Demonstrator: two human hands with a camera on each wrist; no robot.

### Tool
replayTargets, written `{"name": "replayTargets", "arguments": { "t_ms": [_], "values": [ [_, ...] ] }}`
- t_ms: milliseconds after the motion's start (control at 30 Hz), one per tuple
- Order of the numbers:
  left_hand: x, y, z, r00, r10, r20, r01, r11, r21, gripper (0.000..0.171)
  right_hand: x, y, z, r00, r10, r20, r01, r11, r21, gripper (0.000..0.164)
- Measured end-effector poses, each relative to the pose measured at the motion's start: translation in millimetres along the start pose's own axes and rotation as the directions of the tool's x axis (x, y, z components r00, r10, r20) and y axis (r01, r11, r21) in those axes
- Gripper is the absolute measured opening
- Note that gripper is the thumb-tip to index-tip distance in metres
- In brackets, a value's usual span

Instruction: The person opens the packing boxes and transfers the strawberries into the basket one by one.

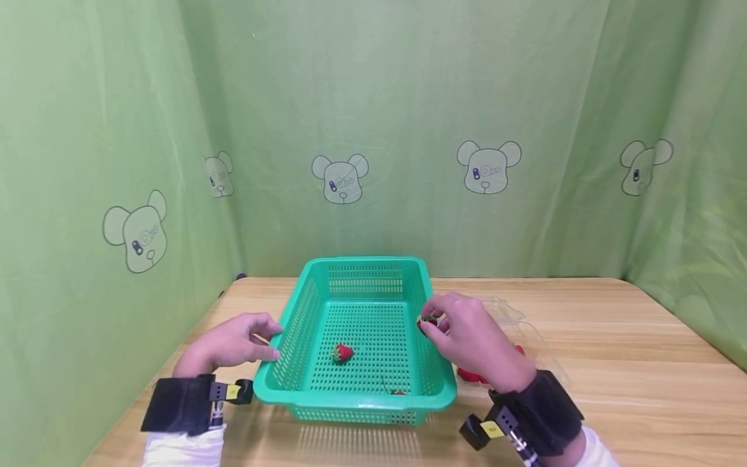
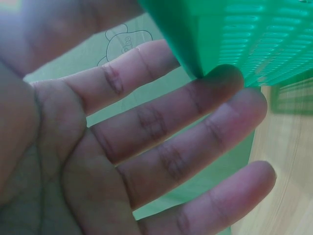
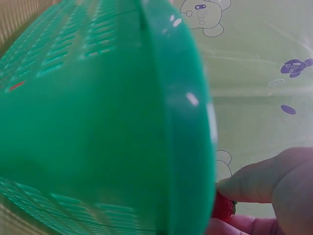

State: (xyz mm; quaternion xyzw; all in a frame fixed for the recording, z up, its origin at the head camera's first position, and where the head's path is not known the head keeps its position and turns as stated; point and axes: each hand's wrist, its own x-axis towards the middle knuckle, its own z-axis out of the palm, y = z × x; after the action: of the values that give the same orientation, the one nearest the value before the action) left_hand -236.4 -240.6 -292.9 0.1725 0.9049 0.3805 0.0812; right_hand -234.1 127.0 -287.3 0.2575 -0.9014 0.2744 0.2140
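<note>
sleeve point(image 1: 183, 450), basket point(image 1: 356, 399), right hand point(image 1: 467, 331) before clear plastic point(image 1: 509, 313)

Worn gear: bare left hand point(image 1: 242, 338), bare right hand point(image 1: 469, 334), matching wrist rigs.
Left: broad black wristband point(image 1: 177, 405), dark bracket with small round holes point(image 1: 218, 392), yellow label with dark print point(image 1: 232, 392), rounded black camera housing point(image 1: 244, 392), white sleeve point(image 1: 183, 450). Right: black band point(image 1: 539, 415), yellow tag point(image 1: 492, 429), black camera point(image 1: 475, 432), silver-and-black fitting point(image 1: 521, 445), white cuff point(image 1: 596, 453).

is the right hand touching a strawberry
Touching: the right wrist view shows the right hand pinching a strawberry between thumb and finger.
</note>
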Motion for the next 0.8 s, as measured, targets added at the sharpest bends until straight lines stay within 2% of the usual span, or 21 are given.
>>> {"name": "replayTargets", "arguments": {
  "t_ms": [800],
  "values": [
    [0.5,-2.3,0.9,1.0,-0.008,-0.005,0.008,1.0,0.008,0.035,1.6,2.1,9.3,1.0,-0.008,0.017,0.008,1.0,0.01,0.009]
  ]
}}
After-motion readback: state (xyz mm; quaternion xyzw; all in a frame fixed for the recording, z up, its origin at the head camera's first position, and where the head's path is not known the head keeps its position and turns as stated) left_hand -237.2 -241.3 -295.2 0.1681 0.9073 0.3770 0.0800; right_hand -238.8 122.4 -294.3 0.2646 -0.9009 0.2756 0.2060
